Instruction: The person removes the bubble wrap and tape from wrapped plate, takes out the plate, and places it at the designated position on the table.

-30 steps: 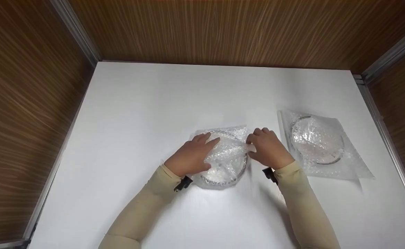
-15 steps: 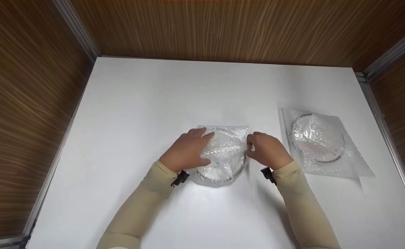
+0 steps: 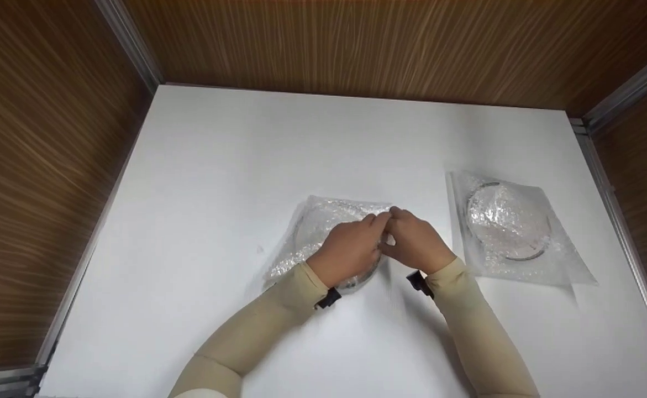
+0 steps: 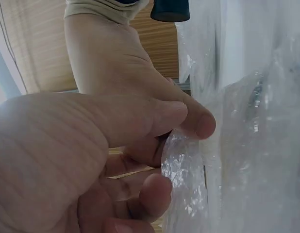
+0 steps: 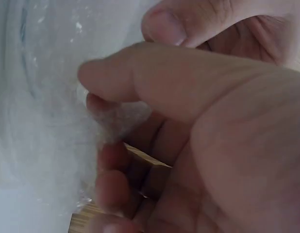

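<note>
A round, flat thing with a dark-patterned rim lies in clear bubble wrap (image 3: 301, 237) at the table's middle; what it is cannot be told. At the wrap's right edge, my right hand (image 3: 416, 240) pinches a bit of the film between thumb and index finger, as the right wrist view shows. My left hand (image 3: 350, 251) reaches across the wrapped thing, bent fingers at the same edge. In the left wrist view its thumb (image 4: 167, 116) touches the right thumb, and the wrap's edge runs beside its fingers. Whether it grips the film is hidden.
A second round thing with a dark rim sits in a bubble wrap bag (image 3: 514, 229) to the right on the white table (image 3: 235, 149). Wood-grain panels (image 3: 356, 50) with metal edging rise behind and on both sides.
My left hand has slid right from the wrap's left side to meet the right hand. The wrap's left part, formerly under it, now shows spread out. My right hand keeps its pinch.
</note>
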{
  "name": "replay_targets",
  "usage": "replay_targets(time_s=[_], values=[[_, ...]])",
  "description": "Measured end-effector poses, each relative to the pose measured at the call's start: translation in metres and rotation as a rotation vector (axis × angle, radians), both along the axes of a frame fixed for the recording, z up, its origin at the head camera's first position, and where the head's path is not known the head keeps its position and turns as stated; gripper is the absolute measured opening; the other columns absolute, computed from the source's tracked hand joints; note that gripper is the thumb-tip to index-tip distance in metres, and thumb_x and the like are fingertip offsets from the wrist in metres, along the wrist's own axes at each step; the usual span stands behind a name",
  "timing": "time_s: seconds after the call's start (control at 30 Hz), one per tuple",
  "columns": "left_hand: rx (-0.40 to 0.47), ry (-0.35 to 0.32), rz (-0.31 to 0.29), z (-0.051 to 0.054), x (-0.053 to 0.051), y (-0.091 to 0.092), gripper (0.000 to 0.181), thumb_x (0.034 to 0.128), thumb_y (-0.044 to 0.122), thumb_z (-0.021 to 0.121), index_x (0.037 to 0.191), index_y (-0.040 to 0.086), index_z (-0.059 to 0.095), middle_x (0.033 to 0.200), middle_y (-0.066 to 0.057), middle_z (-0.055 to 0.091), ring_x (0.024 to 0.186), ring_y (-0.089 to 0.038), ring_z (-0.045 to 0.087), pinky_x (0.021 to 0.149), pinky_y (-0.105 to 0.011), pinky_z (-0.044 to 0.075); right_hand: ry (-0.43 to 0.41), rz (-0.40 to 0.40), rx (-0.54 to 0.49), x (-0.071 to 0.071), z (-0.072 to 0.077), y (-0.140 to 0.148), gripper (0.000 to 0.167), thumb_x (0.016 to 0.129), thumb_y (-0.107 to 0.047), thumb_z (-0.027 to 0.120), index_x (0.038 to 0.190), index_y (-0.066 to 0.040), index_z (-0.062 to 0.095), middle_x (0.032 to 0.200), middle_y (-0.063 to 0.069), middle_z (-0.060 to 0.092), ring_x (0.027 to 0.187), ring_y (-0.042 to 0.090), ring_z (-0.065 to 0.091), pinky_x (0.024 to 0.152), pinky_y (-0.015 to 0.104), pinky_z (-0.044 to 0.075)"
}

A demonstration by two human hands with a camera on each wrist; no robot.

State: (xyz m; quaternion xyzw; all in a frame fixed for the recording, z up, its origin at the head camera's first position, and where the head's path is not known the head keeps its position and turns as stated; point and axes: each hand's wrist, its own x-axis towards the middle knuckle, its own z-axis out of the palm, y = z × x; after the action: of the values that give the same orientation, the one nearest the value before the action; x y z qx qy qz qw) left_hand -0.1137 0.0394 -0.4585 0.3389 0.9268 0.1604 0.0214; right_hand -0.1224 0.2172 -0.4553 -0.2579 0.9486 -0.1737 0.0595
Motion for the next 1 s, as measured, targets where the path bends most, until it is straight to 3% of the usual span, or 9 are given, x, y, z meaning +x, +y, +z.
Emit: replay_targets(time_s=[0.17, 0.33, 0.5, 0.67, 0.8, 1.0], values=[[-0.009, -0.028, 0.034, -0.010, -0.007, 0.002, 0.062, 0.0966, 0.022, 0.072, 0.148, 0.003, 0.042, 0.114, -0.009, 0.066, 0.065, -0.017, 0.063, 0.054, -0.031, 0.053, 0.029, 0.029, 0.041, -0.004, -0.004, 0.000, 0.030, 0.082, -0.024, 0.088, 0.101, -0.004, 0.074, 0.093, 0.008, 0.060, 0.085, 0.028, 0.054, 0.073, 0.045, 0.052], [0.057, -0.074, 0.113, -0.015, -0.008, 0.005, 0.060, 0.0954, 0.022, 0.073, 0.141, 0.001, 0.040, 0.105, -0.010, 0.067, 0.060, -0.020, 0.063, 0.050, -0.033, 0.052, 0.075, 0.042, 0.044, -0.007, -0.009, 0.001, 0.026, 0.080, -0.022, 0.088, 0.092, -0.005, 0.072, 0.087, 0.008, 0.065, 0.081, 0.031, 0.059, 0.074, 0.048, 0.052], [0.079, -0.123, 0.166, -0.020, -0.007, 0.007, 0.047, 0.0940, 0.022, 0.074, 0.128, 0.000, 0.050, 0.106, -0.010, 0.064, 0.070, -0.023, 0.068, 0.056, -0.035, 0.056, 0.102, 0.021, 0.070, -0.007, -0.014, -0.002, 0.020, 0.078, -0.021, 0.086, 0.084, -0.007, 0.071, 0.080, 0.006, 0.064, 0.073, 0.030, 0.058, 0.067, 0.048, 0.050], [0.074, -0.135, 0.158, -0.023, -0.004, 0.008, 0.028, 0.0946, 0.021, 0.072, 0.113, 0.002, 0.064, 0.104, -0.010, 0.061, 0.071, -0.020, 0.065, 0.059, -0.034, 0.057, 0.092, 0.000, 0.078, -0.005, -0.015, -0.001, 0.020, 0.078, -0.021, 0.087, 0.083, -0.008, 0.073, 0.078, 0.005, 0.063, 0.072, 0.029, 0.057, 0.066, 0.048, 0.051], [0.080, -0.130, 0.135, -0.023, -0.004, 0.007, 0.013, 0.0957, 0.020, 0.067, 0.102, 0.008, 0.069, 0.096, -0.007, 0.060, 0.067, -0.017, 0.059, 0.057, -0.034, 0.054, 0.028, -0.016, 0.061, -0.005, -0.014, -0.001, 0.015, 0.081, -0.018, 0.083, 0.084, -0.008, 0.072, 0.078, 0.004, 0.062, 0.074, 0.029, 0.059, 0.069, 0.048, 0.052], [0.163, -0.143, 0.117, -0.023, -0.008, 0.006, 0.018, 0.1023, 0.029, 0.063, 0.100, 0.016, 0.075, 0.089, -0.001, 0.063, 0.073, -0.013, 0.058, 0.059, -0.031, 0.052, -0.029, -0.030, 0.049, -0.006, -0.011, 0.000, 0.012, 0.081, -0.011, 0.076, 0.078, -0.011, 0.065, 0.077, 0.004, 0.061, 0.075, 0.028, 0.059, 0.068, 0.047, 0.051]])
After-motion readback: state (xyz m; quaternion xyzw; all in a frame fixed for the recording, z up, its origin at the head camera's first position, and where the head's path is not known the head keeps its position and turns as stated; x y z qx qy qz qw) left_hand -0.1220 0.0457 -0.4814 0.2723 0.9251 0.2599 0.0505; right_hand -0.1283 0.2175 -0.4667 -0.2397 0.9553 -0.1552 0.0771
